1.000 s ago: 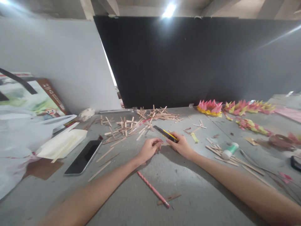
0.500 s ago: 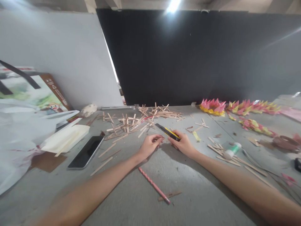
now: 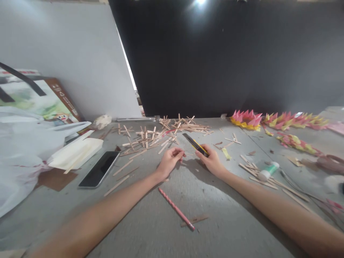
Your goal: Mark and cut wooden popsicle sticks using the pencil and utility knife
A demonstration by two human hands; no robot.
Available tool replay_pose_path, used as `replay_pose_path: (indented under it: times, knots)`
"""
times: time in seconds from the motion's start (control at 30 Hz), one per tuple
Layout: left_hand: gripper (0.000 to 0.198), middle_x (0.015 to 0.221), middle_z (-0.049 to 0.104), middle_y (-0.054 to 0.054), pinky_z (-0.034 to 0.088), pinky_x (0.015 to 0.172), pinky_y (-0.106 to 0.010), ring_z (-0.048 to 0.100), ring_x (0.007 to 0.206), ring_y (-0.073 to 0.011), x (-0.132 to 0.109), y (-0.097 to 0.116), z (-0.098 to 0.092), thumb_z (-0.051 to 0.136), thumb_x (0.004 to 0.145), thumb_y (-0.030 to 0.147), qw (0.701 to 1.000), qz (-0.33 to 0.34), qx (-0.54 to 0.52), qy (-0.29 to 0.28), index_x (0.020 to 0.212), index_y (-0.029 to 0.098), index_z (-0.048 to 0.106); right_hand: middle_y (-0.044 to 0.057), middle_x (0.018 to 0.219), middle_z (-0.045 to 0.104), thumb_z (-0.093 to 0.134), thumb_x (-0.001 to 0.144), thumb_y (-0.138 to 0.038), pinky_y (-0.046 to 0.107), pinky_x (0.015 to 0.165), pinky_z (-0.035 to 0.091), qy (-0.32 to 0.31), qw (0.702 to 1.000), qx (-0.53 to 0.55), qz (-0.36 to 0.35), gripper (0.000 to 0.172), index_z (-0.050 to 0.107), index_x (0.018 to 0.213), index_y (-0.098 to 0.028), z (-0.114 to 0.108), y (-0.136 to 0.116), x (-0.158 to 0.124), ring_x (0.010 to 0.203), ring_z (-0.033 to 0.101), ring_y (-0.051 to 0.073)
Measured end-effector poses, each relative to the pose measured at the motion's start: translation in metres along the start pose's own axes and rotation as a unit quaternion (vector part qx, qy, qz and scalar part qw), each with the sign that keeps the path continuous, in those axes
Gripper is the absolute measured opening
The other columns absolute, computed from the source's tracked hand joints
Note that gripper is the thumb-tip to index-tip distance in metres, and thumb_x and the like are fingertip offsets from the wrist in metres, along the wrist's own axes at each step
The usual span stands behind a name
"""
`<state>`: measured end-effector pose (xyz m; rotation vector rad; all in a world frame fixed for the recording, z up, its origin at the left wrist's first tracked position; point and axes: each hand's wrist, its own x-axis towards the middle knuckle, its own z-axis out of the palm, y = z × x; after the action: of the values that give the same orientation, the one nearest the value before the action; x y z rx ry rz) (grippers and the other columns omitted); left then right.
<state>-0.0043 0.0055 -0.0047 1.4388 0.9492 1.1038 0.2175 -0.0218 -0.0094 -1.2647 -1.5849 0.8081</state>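
My right hand (image 3: 211, 160) grips a black and yellow utility knife (image 3: 197, 145), its tip pointing up and to the left, away from me. To the left, my left hand (image 3: 170, 160) has thumb and fingers pinched together above the table; what they hold, if anything, is too small to make out. Beyond both hands lies a loose pile of wooden craft sticks (image 3: 192, 128), some joined into crosses. Nearer to me, a pink twisted pencil (image 3: 176, 208) rests across a brown sliver of wood (image 3: 199, 218).
On the left are a smartphone (image 3: 99, 169), a cream paper tray (image 3: 83, 152) and a white plastic bag (image 3: 21, 157). A glue stick (image 3: 268, 171) lies on craft sticks at right, near cables. Pink and yellow paper crowns (image 3: 245, 120) stand by the black panel (image 3: 215, 64).
My hands have drawn apart, the right one carrying the utility knife slightly away from the left. The view has tipped down a little.
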Motion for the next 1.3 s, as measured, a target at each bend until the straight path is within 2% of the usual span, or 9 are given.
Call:
replay_pose_path:
  times: [0.1, 0.27, 0.43, 0.5, 0.6, 0.73, 0.9, 1.1, 1.3]
  knots:
    - [0.032, 0.080, 0.070, -0.003, 0.053, 0.065, -0.027, 0.063, 0.064, -0.0129, -0.001, 0.000, -0.001, 0.078, 0.084, 0.046, 1.000, 0.017, -0.001, 0.013, 0.092, 0.017, 0.067, 0.005, 0.091, 0.071, 0.054, 0.100, -0.056, 0.031, 0.073, 0.046, 0.041, 0.996, -0.070, -0.033, 0.041, 0.065, 0.112, -0.019, 0.001, 0.001, 0.001, 0.081, 0.063, 0.021]
    - [0.028, 0.080, 0.070, -0.003, 0.053, 0.069, -0.027, 0.064, 0.067, -0.0135, -0.003, 0.003, -0.002, 0.077, 0.086, 0.042, 1.000, 0.027, -0.005, 0.012, 0.093, 0.016, 0.069, 0.007, 0.095, 0.069, 0.036, 0.111, -0.047, 0.035, 0.082, 0.046, -0.023, 0.987, -0.147, -0.062, 0.040, 0.066, 0.108, -0.021, 0.005, 0.006, 0.001, 0.090, 0.064, 0.024]
    - [0.027, 0.078, 0.070, -0.003, 0.052, 0.069, -0.027, 0.064, 0.067, -0.0143, -0.004, 0.005, -0.001, 0.074, 0.086, 0.040, 1.000, 0.003, -0.001, -0.005, 0.094, 0.015, 0.070, 0.012, 0.104, 0.066, 0.034, 0.112, -0.045, 0.044, 0.097, 0.047, -0.003, 0.975, -0.177, -0.131, 0.048, 0.074, 0.101, -0.022, 0.005, 0.011, 0.003, 0.104, 0.061, 0.028]
    - [0.027, 0.077, 0.071, -0.003, 0.052, 0.067, -0.027, 0.063, 0.066, -0.0143, -0.003, 0.002, -0.001, 0.074, 0.084, 0.040, 1.000, -0.005, -0.004, -0.009, 0.093, 0.015, 0.071, 0.013, 0.110, 0.067, 0.036, 0.112, -0.045, 0.046, 0.101, 0.046, 0.000, 0.976, -0.158, -0.150, 0.046, 0.076, 0.106, -0.023, 0.002, 0.010, 0.003, 0.110, 0.061, 0.028]
    - [0.028, 0.077, 0.071, -0.004, 0.050, 0.064, -0.027, 0.062, 0.064, -0.0140, -0.002, -0.002, -0.001, 0.075, 0.084, 0.040, 1.000, -0.009, -0.004, -0.022, 0.093, 0.014, 0.072, 0.011, 0.118, 0.069, 0.040, 0.112, -0.043, 0.049, 0.104, 0.044, -0.044, 0.972, -0.143, -0.181, 0.039, 0.073, 0.122, -0.027, 0.000, 0.003, -0.001, 0.120, 0.059, 0.030]
    - [0.028, 0.071, 0.068, -0.002, 0.049, 0.061, -0.026, 0.061, 0.062, -0.0137, -0.002, -0.004, -0.001, 0.075, 0.085, 0.041, 0.999, -0.006, -0.014, -0.035, 0.092, 0.014, 0.072, 0.010, 0.122, 0.070, 0.042, 0.112, -0.041, 0.050, 0.103, 0.044, -0.111, 0.959, -0.147, -0.216, 0.036, 0.067, 0.137, -0.031, -0.001, -0.003, -0.004, 0.117, 0.060, 0.028]
    - [0.030, 0.075, 0.070, -0.004, 0.051, 0.058, -0.026, 0.060, 0.060, -0.0133, -0.002, 0.000, 0.000, 0.077, 0.083, 0.042, 0.998, -0.015, -0.044, -0.033, 0.090, 0.014, 0.070, 0.008, 0.116, 0.073, 0.048, 0.111, -0.041, 0.053, 0.112, 0.040, -0.116, 0.958, -0.108, -0.240, 0.031, 0.068, 0.132, -0.029, 0.000, 0.000, -0.003, 0.111, 0.065, 0.025]
    - [0.035, 0.076, 0.072, -0.005, 0.051, 0.058, -0.026, 0.061, 0.060, -0.0129, -0.003, 0.001, 0.000, 0.081, 0.082, 0.046, 0.999, -0.008, -0.036, -0.029, 0.092, 0.013, 0.071, 0.009, 0.119, 0.073, 0.052, 0.109, -0.045, 0.045, 0.101, 0.049, -0.141, 0.964, -0.074, -0.214, 0.032, 0.068, 0.131, -0.028, -0.003, -0.003, -0.002, 0.112, 0.066, 0.026]
    - [0.039, 0.074, 0.071, -0.004, 0.050, 0.058, -0.025, 0.060, 0.058, -0.0124, -0.004, 0.001, 0.000, 0.083, 0.080, 0.050, 0.998, -0.008, -0.041, -0.037, 0.090, 0.014, 0.071, 0.009, 0.116, 0.074, 0.054, 0.107, -0.049, 0.041, 0.098, 0.050, -0.151, 0.968, -0.055, -0.194, 0.033, 0.070, 0.126, -0.026, -0.005, -0.006, -0.004, 0.109, 0.066, 0.025]
